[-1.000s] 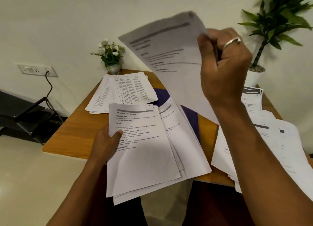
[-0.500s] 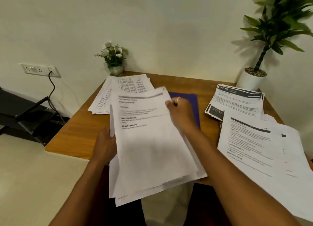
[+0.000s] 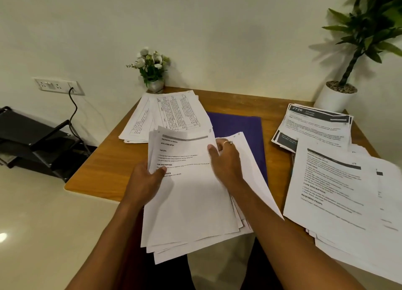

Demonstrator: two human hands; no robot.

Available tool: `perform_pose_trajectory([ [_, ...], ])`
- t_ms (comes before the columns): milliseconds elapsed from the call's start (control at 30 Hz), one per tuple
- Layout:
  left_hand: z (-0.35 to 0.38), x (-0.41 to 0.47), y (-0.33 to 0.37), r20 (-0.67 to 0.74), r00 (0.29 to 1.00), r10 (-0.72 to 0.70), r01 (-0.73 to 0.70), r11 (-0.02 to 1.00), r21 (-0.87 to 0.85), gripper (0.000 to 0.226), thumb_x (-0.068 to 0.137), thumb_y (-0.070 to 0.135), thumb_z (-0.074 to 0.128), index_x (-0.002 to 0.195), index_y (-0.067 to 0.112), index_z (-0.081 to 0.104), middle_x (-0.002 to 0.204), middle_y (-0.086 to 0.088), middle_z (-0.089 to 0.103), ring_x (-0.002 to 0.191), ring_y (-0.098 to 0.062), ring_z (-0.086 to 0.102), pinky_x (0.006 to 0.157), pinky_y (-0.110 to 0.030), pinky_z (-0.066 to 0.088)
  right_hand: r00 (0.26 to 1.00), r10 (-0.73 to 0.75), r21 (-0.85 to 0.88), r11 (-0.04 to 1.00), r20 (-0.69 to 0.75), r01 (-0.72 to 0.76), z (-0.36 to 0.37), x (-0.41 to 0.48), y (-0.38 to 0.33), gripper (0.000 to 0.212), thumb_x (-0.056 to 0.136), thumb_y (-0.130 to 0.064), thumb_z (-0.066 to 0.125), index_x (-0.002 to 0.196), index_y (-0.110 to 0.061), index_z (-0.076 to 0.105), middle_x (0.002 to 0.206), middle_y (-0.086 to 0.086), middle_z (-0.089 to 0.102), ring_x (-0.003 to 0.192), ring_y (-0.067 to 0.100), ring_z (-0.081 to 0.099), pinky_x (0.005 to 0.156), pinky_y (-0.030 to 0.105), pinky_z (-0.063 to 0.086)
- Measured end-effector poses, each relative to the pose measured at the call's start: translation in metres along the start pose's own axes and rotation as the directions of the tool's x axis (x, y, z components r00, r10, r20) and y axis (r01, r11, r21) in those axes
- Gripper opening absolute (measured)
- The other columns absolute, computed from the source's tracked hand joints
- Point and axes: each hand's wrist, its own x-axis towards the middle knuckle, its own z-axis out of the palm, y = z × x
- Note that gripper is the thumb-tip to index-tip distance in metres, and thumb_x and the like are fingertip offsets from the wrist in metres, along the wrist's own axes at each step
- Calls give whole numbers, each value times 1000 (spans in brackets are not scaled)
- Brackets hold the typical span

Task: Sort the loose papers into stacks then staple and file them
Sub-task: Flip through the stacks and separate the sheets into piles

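We note: sheaf (image 3: 191, 202) matt white printed paper; table (image 3: 104, 172) smooth wood, faint sheen; folder (image 3: 237, 126) matt purple, card or plastic we cannot tell; floor (image 3: 43, 224) glossy; plant pot (image 3: 332, 100) smooth white.

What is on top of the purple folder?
The sheaf of papers held by the left hand and right hand covers the near part of the purple folder. The stack with tables overlaps its far left corner. Anything beneath them is hidden.

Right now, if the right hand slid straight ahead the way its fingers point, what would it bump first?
Probably the pile of table-printed papers past the held sheets; the right hand may pass above it, since height is unclear.
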Motion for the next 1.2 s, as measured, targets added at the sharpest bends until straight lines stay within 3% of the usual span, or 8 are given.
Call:
perform_pose_trajectory([
  [200,4,1,-2,-51,999,6,-1,996,93,36,97,25,69,130,14,59,116,0,68,93,-17,68,67,-23,56,992,21,-330,942,-121,-61,-52,12,26,46,99,-33,63,141,-17,55,144,8,52,132,26,46,105,40,45],
  [500,6,2,-3,-56,998,1,4,995,97,35,97,24,70,127,11,59,114,-4,70,91,-18,69,66,-24,57,990,140,-191,971,-22,-141,-69,19,37,59,89,-27,77,142,-18,51,143,6,56,130,29,55,100,45,55],
  [633,5,2,-4,-53,999,0,5,995,95,36,96,24,70,128,9,60,116,-6,70,93,-22,70,70,-29,59,977,211,-109,971,-14,-211,-77,26,35,59,92,-22,74,145,-14,49,137,10,60,122,27,60,89,33,55],
  [733,4,3,-4,-48,999,-10,15,994,108,39,96,27,70,129,11,59,118,-6,70,97,-27,70,76,-37,62,997,76,-156,985,-26,-79,-77,18,30,38,96,-19,68,133,-11,61,119,8,69,98,15,63,69,13,47],
  [867,4,3,-4,-50,999,-10,16,992,122,38,96,27,70,129,11,59,117,-6,70,96,-26,70,73,-33,61,988,-131,-347,933,-78,96,-60,3,28,27,101,-26,60,119,-6,67,114,8,66,96,16,62,77,21,48],
  [967,5,2,-2,-49,999,-13,19,992,126,39,96,27,70,130,12,58,118,-5,69,98,-27,70,76,-38,62,986,-149,-347,931,-78,113,-52,-3,30,38,104,-36,51,132,-13,60,119,4,65,96,12,59,77,19,47],
  [1100,4,1,-1,-49,999,-19,25,993,114,40,95,28,71,130,14,58,119,-4,69,99,-29,70,83,-48,63,957,-284,-518,810,65,275,-47,-14,30,50,102,-22,57,149,-9,47,148,12,51,126,32,55,100,45,49],
  [1200,4,2,-1,-48,999,-19,23,995,101,40,95,27,71,131,14,58,119,-4,69,100,-29,70,84,-49,62,948,-278,-631,711,152,310,-42,-24,29,56,100,-20,60,151,-5,42,155,16,44,131,39,53,100,52,47],
])
